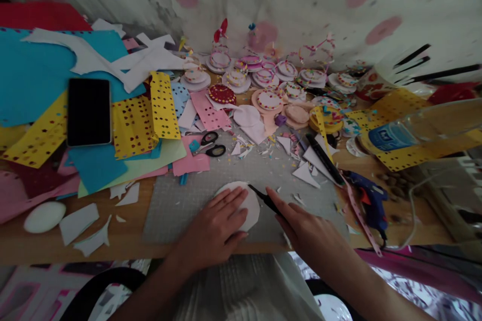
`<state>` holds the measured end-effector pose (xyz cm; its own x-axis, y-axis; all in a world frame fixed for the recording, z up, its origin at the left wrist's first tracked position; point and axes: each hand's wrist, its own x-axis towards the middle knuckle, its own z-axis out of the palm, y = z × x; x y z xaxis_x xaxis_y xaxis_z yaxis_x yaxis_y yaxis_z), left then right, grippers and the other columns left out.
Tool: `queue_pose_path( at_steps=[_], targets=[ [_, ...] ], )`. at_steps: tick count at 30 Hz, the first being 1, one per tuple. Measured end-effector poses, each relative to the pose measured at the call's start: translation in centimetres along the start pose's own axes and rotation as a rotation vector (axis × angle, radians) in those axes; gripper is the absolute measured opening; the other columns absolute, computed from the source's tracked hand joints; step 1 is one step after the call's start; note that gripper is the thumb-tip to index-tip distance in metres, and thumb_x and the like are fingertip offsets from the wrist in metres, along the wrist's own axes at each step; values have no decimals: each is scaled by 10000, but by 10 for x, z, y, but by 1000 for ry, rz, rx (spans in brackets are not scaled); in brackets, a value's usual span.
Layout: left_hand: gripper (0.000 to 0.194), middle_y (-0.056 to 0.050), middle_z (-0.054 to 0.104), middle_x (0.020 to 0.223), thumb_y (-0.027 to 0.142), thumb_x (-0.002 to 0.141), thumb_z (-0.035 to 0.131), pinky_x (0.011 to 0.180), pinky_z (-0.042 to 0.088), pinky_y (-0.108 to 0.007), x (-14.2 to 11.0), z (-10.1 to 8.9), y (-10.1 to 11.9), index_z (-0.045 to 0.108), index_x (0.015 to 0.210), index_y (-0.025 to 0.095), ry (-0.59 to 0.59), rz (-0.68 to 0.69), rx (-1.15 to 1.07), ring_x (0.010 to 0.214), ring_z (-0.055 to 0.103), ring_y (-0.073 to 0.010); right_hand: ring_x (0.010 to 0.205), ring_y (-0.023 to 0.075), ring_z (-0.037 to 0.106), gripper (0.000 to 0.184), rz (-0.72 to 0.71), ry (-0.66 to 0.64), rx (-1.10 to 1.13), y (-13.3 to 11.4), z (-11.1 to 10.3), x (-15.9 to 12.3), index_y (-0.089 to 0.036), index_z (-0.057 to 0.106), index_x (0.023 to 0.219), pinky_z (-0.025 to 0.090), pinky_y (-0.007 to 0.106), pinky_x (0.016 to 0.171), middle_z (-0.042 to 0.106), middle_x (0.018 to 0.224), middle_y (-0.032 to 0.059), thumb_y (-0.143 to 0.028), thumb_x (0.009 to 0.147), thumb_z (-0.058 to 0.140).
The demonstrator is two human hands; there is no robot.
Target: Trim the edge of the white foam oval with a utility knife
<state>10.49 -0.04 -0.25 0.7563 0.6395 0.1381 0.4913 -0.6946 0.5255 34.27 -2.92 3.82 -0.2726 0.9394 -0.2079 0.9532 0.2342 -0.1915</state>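
My left hand (218,223) lies flat, fingers stretched out, pressing on a white foam disc (251,204) that rests on a grey cutting mat (181,200). My right hand (301,225) is closed round a black craft knife (263,196), whose tip touches the disc's right edge. White paper scraps are scattered over the mat beyond the disc.
Black scissors (211,144) lie at the mat's far edge. A black phone (89,111) sits on punched yellow and blue sheets at left. A blue glue gun (371,199) and a plastic bottle (414,133) are at right. Several small decorated foam cakes (263,77) line the back.
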Motion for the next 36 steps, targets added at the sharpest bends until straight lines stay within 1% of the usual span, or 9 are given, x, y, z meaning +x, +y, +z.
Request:
queue_pose_path(
  at_steps=[7,13,18,23,26,29,32,34,36],
  targets=[
    [299,-171,386,1504,229,885,547,1145,327,-495,1,0,-2,591,1161,124,18,3,-15,1432,277,-278,607,228,733,605,99,-54,146,-12,7,-14,-281,256,1514,583,301,502,758,986,77,-154,935,380],
    [314,-160,384,1508,225,878,559,1150,320,-495,2,0,-1,589,1174,125,18,11,-21,1428,284,-282,849,262,746,591,141,-9,307,-17,19,-24,-281,220,1525,612,344,683,724,1121,107,-172,963,367],
    [311,-161,369,1517,234,889,551,1160,305,-496,2,-1,-2,586,1175,118,-3,18,-7,1438,258,-280,955,264,722,545,203,-20,407,-19,26,-36,-263,286,1506,593,387,808,702,1182,111,-198,971,370],
    [314,-164,387,1506,218,871,574,1146,336,-495,1,-2,-2,580,1171,123,16,23,-7,1431,277,-279,1118,237,649,498,205,135,456,-3,27,-50,-277,430,1431,561,345,896,651,1277,69,-224,938,464],
    [300,-183,428,1475,228,868,587,1129,365,-497,3,-1,-1,588,1148,120,59,48,20,1406,332,-290,1173,253,616,523,298,310,355,15,23,-42,-284,390,1451,527,389,950,626,1312,83,-274,937,488],
    [307,-205,501,1411,226,884,578,1100,407,-499,4,-1,-1,583,1162,97,107,95,80,1358,411,-309,1025,281,670,548,361,345,226,33,22,-21,-236,340,1481,555,433,855,676,1136,125,-291,948,453],
    [348,-188,578,1338,145,906,530,1068,456,-452,1,-6,-2,534,1249,89,218,140,89,1312,479,-282,862,279,653,512,326,336,126,44,23,1,-187,408,1444,557,433,745,647,953,120,-273,939,437],
    [402,-158,616,1301,57,906,478,1043,482,-382,-3,-13,-3,496,1305,108,330,134,31,1271,528,-235,904,295,616,458,287,393,83,45,23,11,-170,505,1366,532,467,784,616,976,134,-279,923,464],
    [427,-113,653,1259,34,914,440,989,510,-306,-8,-21,-3,502,1319,153,431,42,-79,1185,602,-191,968,306,586,396,229,478,111,37,17,17,-157,579,1275,502,499,844,596,1032,152,-290,910,500]
  ],
)
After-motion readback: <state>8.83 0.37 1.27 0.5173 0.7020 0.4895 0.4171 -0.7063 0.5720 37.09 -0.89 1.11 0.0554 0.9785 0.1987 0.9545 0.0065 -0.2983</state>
